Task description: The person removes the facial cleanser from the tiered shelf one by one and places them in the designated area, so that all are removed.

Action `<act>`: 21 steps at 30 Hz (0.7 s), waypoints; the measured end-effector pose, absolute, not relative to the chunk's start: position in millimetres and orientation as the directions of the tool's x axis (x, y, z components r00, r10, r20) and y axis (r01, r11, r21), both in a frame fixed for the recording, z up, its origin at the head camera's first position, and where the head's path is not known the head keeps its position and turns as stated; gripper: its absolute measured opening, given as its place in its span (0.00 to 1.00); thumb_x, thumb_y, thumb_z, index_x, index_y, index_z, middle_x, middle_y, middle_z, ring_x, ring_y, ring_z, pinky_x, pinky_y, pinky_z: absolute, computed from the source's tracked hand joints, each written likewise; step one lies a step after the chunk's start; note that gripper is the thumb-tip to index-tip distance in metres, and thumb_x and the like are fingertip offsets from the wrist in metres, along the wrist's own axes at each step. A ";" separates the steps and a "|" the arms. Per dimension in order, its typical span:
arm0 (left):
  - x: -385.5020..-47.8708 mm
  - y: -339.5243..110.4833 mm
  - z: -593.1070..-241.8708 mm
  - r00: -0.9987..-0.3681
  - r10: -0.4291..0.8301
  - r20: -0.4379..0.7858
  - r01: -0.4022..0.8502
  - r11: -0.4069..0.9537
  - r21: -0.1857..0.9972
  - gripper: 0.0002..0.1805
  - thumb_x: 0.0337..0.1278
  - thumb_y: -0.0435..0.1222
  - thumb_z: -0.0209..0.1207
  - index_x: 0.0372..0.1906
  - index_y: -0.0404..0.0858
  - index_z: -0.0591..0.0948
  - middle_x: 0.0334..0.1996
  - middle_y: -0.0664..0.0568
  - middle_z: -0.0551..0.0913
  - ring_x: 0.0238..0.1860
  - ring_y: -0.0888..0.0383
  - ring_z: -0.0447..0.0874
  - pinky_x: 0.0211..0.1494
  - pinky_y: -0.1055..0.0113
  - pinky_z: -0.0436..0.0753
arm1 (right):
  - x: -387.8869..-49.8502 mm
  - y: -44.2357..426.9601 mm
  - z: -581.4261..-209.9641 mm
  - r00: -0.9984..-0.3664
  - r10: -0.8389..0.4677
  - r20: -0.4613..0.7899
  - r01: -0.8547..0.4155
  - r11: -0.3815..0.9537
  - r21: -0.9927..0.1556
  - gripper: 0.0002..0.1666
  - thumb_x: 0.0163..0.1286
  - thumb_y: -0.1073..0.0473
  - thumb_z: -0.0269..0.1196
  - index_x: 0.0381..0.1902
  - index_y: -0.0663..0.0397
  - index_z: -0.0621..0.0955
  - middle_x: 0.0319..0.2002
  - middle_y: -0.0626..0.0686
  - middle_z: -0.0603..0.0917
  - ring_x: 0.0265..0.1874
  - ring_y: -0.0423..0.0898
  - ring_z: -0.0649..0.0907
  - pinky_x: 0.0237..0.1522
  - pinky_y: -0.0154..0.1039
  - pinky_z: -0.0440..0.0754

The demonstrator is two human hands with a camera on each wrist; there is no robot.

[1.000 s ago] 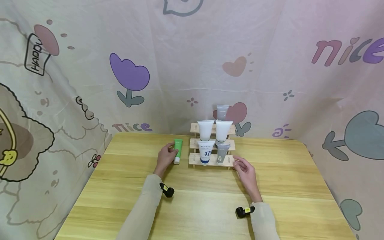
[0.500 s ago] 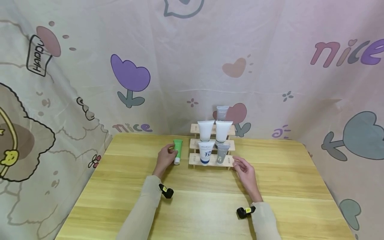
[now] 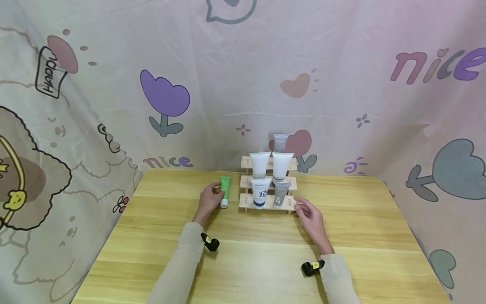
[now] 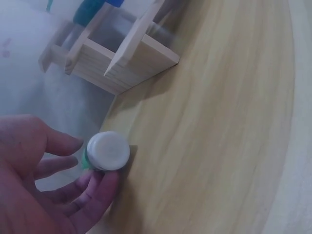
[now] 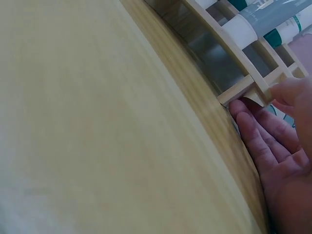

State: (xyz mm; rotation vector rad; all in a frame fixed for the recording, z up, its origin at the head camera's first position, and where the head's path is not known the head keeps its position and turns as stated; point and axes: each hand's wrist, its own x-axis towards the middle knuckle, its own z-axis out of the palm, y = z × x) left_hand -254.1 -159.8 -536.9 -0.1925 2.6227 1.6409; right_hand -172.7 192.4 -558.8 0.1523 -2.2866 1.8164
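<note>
On the tabletop (image 3: 243, 261), just left of the wooden rack (image 3: 269, 203) and apart from it, lies the green tube (image 3: 225, 188), its flat crimped end toward the patterned cloth (image 3: 228, 67) and its white cap (image 4: 110, 151) toward the person. The left hand (image 3: 209, 200) is at the tube's left side, narrowed around it: in the left wrist view the thumb lies on the side nearer the rack, the fingers on the other, and the cap faces the camera between them. The right hand (image 3: 312, 217) holds the right end of the rack's lowest board, thumb against the board and fingers curled below beside its leg, so the green tube is well apart from it, beyond the rack.

Three tiers rise toward the cloth. The lowest bears a white tube with blue lettering (image 3: 260, 194) and, to its right, a grey tube (image 3: 280, 194); above these are two plain white tubes (image 3: 260, 165), side by side; behind the right-hand one, another grey tube (image 3: 280, 142) shows its upper part. All stand crimped end up.
</note>
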 end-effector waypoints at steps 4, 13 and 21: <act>-254.5 -159.7 -529.5 -0.994 -0.090 -0.057 -0.092 0.471 0.878 0.26 0.69 0.32 0.60 0.69 0.31 0.74 0.50 0.36 0.80 0.49 0.42 0.82 0.45 0.57 0.87 | -179.3 194.8 -573.9 -0.970 0.072 0.232 -0.207 0.253 -0.945 0.18 0.77 0.67 0.59 0.62 0.68 0.79 0.49 0.69 0.87 0.43 0.44 0.88 0.44 0.35 0.87; -255.1 -149.8 -494.2 -0.993 -0.068 0.101 0.066 0.395 0.916 0.18 0.70 0.33 0.61 0.61 0.33 0.80 0.50 0.39 0.83 0.49 0.44 0.81 0.52 0.53 0.82 | -186.2 198.2 -587.2 -0.975 0.100 0.199 -0.175 0.207 -0.963 0.17 0.77 0.64 0.61 0.61 0.60 0.82 0.49 0.66 0.87 0.42 0.38 0.88 0.44 0.33 0.87; -251.2 -136.8 -449.2 -0.982 0.001 0.189 0.184 0.241 0.953 0.19 0.72 0.37 0.61 0.63 0.38 0.79 0.56 0.40 0.80 0.56 0.44 0.78 0.60 0.52 0.80 | -186.3 201.0 -586.7 -0.985 0.063 0.163 -0.150 0.165 -0.975 0.19 0.77 0.64 0.61 0.63 0.62 0.80 0.49 0.68 0.86 0.41 0.39 0.88 0.45 0.35 0.87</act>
